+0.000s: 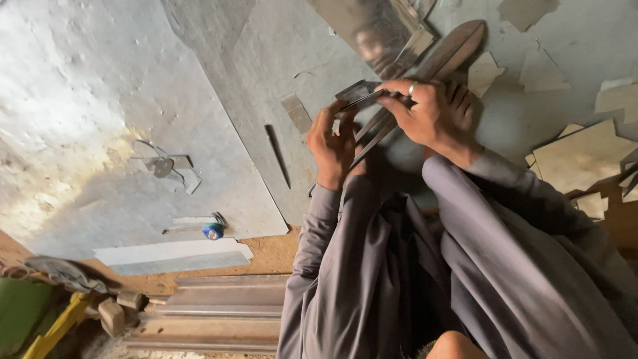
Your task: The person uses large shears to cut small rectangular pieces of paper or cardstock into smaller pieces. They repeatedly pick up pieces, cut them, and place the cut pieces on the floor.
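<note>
Scrap-strewn sheet metal [119, 119] floor

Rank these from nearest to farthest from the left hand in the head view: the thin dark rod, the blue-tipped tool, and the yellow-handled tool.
From the left hand:
1. Thin dark rod, lying on the metal sheet just left of the hand in the picture.
2. Blue-tipped tool, farther left and lower, near the sheet's edge.
3. Yellow-handled tool, far away in the picture's bottom left corner.
</note>
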